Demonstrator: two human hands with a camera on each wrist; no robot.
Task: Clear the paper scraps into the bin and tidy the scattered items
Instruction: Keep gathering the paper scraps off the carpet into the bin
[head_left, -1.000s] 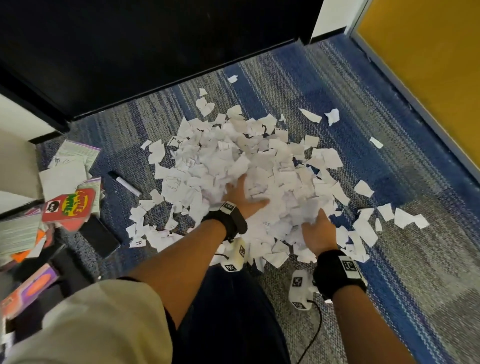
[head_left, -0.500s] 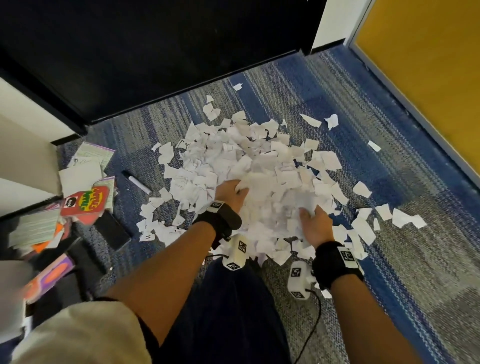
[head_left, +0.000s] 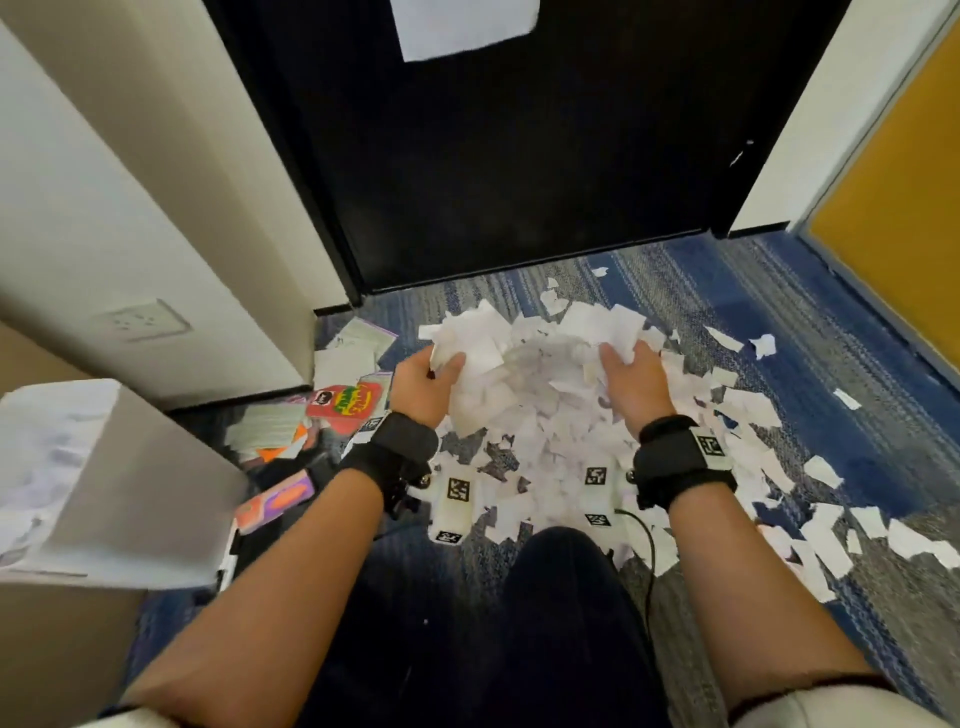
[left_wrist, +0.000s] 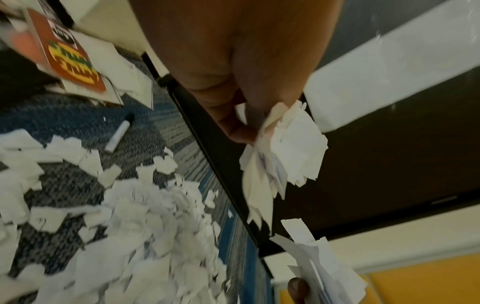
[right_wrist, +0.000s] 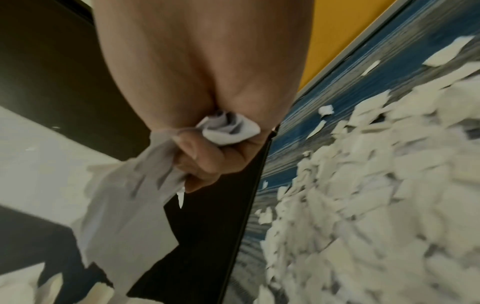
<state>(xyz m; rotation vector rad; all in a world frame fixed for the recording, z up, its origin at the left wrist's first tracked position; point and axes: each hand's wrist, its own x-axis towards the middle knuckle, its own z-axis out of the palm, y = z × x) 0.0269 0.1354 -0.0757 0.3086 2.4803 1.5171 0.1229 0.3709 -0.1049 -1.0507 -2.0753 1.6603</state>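
- Since the earlier frame both hands are sitting higher, up off the carpet (head_left: 810, 332), with a heap of paper scraps (head_left: 524, 374) raised between them instead of being pressed flat.
- The left hand (head_left: 421, 387) is gripping a bunch of scraps, thumb and fingers curled round it.
- The right hand (head_left: 631, 384) is clenching a crumpled wad of scraps in its curled fingers (right_wrist: 205, 158).
- Many scraps are lying spread on the carpet below and to the right of the hands.
- The white bin (head_left: 104, 483) is standing at the left, well apart from the hands.
- A red card (head_left: 345, 402), booklets and a marker (left_wrist: 119, 132) are lying left of the pile.
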